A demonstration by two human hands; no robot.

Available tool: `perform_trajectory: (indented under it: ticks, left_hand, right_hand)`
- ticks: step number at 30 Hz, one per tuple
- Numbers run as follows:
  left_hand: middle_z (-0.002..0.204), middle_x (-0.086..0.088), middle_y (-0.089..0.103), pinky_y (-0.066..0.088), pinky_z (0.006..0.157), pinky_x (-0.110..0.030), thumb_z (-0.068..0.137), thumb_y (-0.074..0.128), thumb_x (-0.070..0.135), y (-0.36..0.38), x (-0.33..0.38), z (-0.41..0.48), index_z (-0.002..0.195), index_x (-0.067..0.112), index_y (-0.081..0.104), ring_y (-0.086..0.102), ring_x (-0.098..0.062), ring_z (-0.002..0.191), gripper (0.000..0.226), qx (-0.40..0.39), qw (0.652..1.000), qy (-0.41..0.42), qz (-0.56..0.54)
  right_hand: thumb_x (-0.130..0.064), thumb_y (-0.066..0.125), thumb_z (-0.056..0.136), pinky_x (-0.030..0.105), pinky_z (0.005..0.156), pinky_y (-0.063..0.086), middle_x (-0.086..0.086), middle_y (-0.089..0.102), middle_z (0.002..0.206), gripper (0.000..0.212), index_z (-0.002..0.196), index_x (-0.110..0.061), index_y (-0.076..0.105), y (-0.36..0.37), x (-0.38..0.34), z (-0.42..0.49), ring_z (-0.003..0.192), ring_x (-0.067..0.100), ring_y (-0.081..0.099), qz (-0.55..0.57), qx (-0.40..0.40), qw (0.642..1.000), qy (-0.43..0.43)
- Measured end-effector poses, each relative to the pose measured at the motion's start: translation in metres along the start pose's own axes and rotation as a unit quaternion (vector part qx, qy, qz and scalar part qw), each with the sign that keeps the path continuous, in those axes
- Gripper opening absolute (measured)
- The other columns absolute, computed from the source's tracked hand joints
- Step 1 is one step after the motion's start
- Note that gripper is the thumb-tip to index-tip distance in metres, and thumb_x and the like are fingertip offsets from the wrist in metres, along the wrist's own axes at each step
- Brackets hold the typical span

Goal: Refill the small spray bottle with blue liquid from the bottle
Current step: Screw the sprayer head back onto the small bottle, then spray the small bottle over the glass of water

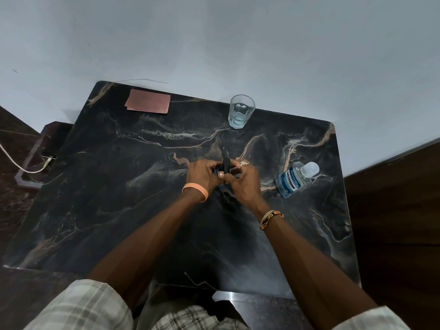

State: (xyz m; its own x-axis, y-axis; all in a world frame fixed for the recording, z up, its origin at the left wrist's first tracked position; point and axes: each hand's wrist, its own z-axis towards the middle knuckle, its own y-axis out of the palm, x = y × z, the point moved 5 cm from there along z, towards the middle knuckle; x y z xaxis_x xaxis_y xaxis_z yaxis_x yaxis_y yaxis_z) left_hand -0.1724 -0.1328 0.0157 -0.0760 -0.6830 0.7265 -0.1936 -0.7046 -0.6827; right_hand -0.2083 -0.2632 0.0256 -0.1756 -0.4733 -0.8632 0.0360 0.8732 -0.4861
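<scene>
We grip the small spray bottle (225,163) above the table (119,186): left hand (202,173) curls round its body, right hand (240,177) pinches near its top. It seems light, slick plastic (squeeze gently); hold the body low. The blue bottle (294,181) stands capped, right.

The place looks like a room in a home. A dark marbled table (119,186) stands against a plain pale wall (214,44). On it are a drinking glass of water (241,111) at upper centre and a mouthwash bottle (295,179) at right. A white cable (14,160) trails in at the left edge, and dark wooden furniture (392,198) fills the right.
</scene>
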Motion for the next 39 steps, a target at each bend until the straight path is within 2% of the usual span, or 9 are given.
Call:
perform_trajectory:
  ticks: [6,13,16,21,24,27,31,35,39]
  left_hand:
    - [0.082,-0.002,0.076,0.053,0.071,-0.027,0.067,0.084,0.028,0.001,-0.003,0.001,0.097,0.022,0.076,0.069,-0.016,0.073,0.031,0.001,1.0,0.003,-0.007]
    - [0.086,0.0,0.074,0.053,0.072,-0.029,0.071,0.081,0.028,0.005,-0.003,-0.003,0.096,0.023,0.074,0.068,-0.017,0.079,0.027,0.01,1.0,0.022,0.006]
    - [0.105,-0.001,0.07,0.052,0.087,-0.032,0.065,0.085,0.025,0.007,-0.003,-0.007,0.111,0.021,0.066,0.065,-0.018,0.098,0.049,0.002,0.999,0.025,-0.044]
    - [0.135,-0.007,0.047,0.04,0.106,-0.038,0.063,0.086,0.022,0.013,-0.011,-0.009,0.138,0.019,0.043,0.046,-0.023,0.125,0.086,-0.039,0.999,0.016,-0.023]
    - [0.139,0.0,0.036,0.053,0.093,-0.033,0.062,0.084,0.011,0.001,-0.024,-0.007,0.144,0.026,0.034,0.047,-0.018,0.122,0.097,-0.055,0.993,0.01,-0.108]
    - [0.139,0.001,0.04,0.056,0.08,-0.025,0.069,0.077,0.005,-0.032,-0.034,0.008,0.143,0.029,0.034,0.049,-0.013,0.118,0.089,-0.006,0.985,0.005,-0.171]
    - [0.139,-0.005,0.044,0.052,0.091,-0.033,0.08,0.066,0.002,-0.072,-0.026,0.047,0.144,0.022,0.034,0.05,-0.016,0.117,0.075,0.057,0.985,0.003,-0.16]
    - [0.137,-0.009,0.045,0.05,0.092,-0.033,0.08,0.07,0.011,-0.084,0.006,0.097,0.142,0.019,0.036,0.051,-0.022,0.117,0.072,0.027,0.997,0.032,-0.072]
    - [0.138,-0.007,0.046,0.046,0.103,-0.042,0.079,0.074,0.018,-0.072,0.025,0.134,0.143,0.018,0.035,0.051,-0.025,0.122,0.075,-0.004,0.999,0.04,-0.011]
  right_hand:
    - [-0.012,0.078,0.081,0.043,0.08,0.059,-0.001,0.069,0.1,0.03,0.108,-0.023,0.072,0.002,0.003,0.002,0.094,0.015,0.066,0.004,-0.001,1.0,0.016]
    - [-0.014,0.08,0.079,0.04,0.082,0.059,-0.007,0.07,0.101,0.041,0.117,-0.024,0.069,0.001,0.006,-0.001,0.094,0.01,0.068,0.014,0.001,0.999,0.038]
    - [-0.016,0.084,0.074,0.036,0.084,0.06,-0.013,0.066,0.107,0.068,0.136,-0.025,0.056,-0.007,0.003,0.002,0.098,0.006,0.065,0.011,-0.029,0.998,0.063]
    - [-0.008,0.085,0.069,0.037,0.091,0.057,-0.001,0.059,0.128,0.086,0.145,-0.021,0.046,-0.025,-0.004,0.008,0.113,0.016,0.061,-0.07,-0.092,0.991,0.062]
    - [0.008,0.071,0.074,0.025,0.083,0.056,-0.001,0.057,0.129,0.082,0.145,-0.024,0.046,-0.044,-0.01,0.021,0.111,0.014,0.058,-0.11,-0.099,0.987,0.064]
    - [0.009,0.064,0.081,0.015,0.073,0.05,0.001,0.062,0.123,0.068,0.14,-0.021,0.052,-0.073,-0.024,0.045,0.104,0.014,0.061,-0.134,-0.021,0.989,0.053]
    - [0.0,0.073,0.081,0.021,0.076,0.054,0.005,0.061,0.125,0.067,0.141,-0.018,0.049,-0.099,-0.047,0.082,0.102,0.018,0.062,-0.124,0.053,0.99,0.048]
    - [-0.009,0.079,0.076,0.037,0.094,0.055,0.012,0.059,0.133,0.075,0.143,-0.013,0.046,-0.109,-0.067,0.114,0.115,0.025,0.061,-0.148,0.077,0.985,0.04]
    - [-0.01,0.084,0.071,0.039,0.097,0.053,0.012,0.053,0.141,0.087,0.146,-0.01,0.041,-0.105,-0.066,0.136,0.123,0.026,0.057,-0.16,0.08,0.983,0.047]
